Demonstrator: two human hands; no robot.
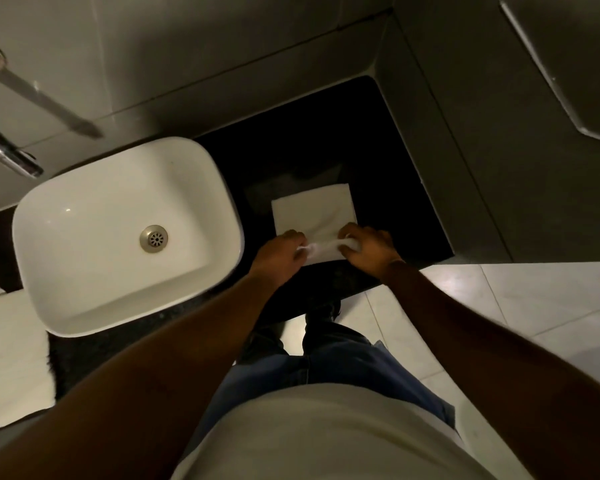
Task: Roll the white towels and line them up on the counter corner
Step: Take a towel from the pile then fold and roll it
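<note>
- White towel (314, 213) lies flat on the black counter (388, 188), right of the sink (84, 271).
- Left hand (281, 252) and right hand (369, 249) each pinch its near edge, apparently curling it.
- Uneven pressure could skew the roll into a cone.

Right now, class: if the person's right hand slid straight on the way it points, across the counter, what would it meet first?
The right hand would first meet the flat part of the white towel, then probably bare black counter before the back wall.
</note>
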